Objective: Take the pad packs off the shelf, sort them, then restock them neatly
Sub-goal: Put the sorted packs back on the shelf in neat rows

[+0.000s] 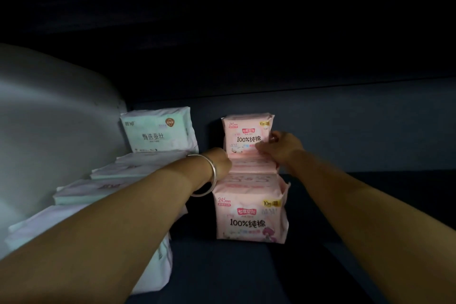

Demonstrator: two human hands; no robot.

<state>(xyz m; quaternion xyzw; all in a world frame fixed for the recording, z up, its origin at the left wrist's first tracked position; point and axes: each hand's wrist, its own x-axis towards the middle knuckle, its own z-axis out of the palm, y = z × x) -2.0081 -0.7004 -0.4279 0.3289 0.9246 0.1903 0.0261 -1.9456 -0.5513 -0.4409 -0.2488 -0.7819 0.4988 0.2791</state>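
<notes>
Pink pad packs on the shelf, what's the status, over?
Left hand and right hand both gripping rear pink plastic pad pack. Pink row standing upright, mint-green pad packs alongside. Nothing blocking.

Two front-to-back rows of packs on shelf (320, 266): left row (138, 173) against side wall (49, 118), right row (250, 180) beside it; rearmost right pack (246, 134) between left hand (219, 163) and right hand (281, 147).

Dark shelf (345, 205) with pink packs (250, 219), green packs (158, 134)
</notes>
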